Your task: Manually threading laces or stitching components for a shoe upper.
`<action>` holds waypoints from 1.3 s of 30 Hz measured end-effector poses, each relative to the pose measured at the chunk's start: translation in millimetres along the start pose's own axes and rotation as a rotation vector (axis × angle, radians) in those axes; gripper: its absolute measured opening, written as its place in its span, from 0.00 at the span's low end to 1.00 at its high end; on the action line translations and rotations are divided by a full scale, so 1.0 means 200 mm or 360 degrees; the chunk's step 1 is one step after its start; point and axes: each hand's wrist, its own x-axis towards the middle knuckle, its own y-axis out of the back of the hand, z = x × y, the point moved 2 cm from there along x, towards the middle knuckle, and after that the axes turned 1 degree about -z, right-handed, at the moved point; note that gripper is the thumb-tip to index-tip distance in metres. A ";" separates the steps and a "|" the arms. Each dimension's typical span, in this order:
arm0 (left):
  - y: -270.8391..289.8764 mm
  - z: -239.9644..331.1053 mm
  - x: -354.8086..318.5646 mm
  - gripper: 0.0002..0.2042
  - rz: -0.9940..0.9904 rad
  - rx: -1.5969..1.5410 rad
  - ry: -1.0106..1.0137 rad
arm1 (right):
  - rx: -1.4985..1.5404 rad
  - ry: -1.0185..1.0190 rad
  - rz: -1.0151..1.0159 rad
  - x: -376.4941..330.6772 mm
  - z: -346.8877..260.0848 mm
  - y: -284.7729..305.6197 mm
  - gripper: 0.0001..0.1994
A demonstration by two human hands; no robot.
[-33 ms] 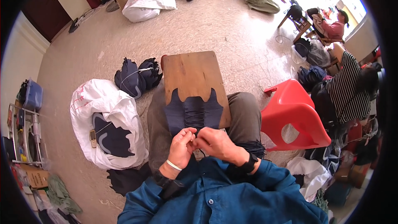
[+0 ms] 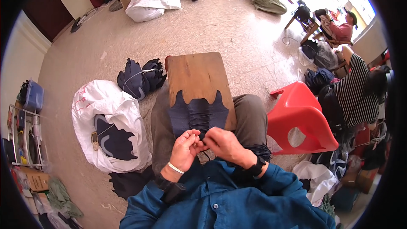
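Observation:
A dark blue shoe upper (image 2: 178, 116) lies flat on a wooden board (image 2: 197, 70) between my knees. Black shoelace (image 2: 199, 121) zigzags across the middle of the upper. At its near end, my left hand (image 2: 185, 148) is closed in a pinch, palm partly upward. Close against it, my right hand (image 2: 227, 146) pinches too, its back toward me. The fingers of both hands meet on the lace, though the tips are partly hidden. A bundle of dark laces (image 2: 259, 152) rests by my right thigh.
To the left stands an open white sack (image 2: 89, 101) holding dark shoe pieces and a phone (image 2: 95, 141). Tied bundles of uppers (image 2: 135, 78) lie beyond it. A red plastic stool (image 2: 296, 114) is at my right, near a person in a striped top (image 2: 356, 93).
My right hand has shifted slightly away from me and to the right. The left hand has barely moved, and the upper stays in place.

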 end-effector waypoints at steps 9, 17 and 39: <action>-0.01 0.30 0.25 0.10 0.0272 0.0806 -0.0150 | -0.0182 -0.0020 0.0346 0.17 0.24 0.06 0.05; -0.03 0.39 0.48 0.05 -0.0142 0.2735 -0.0886 | -0.0319 -0.0255 0.0314 0.21 0.35 0.01 0.04; -0.08 0.44 0.59 0.06 -0.0747 0.3001 -0.0565 | -0.0195 -0.0293 0.0241 0.21 0.37 0.04 0.04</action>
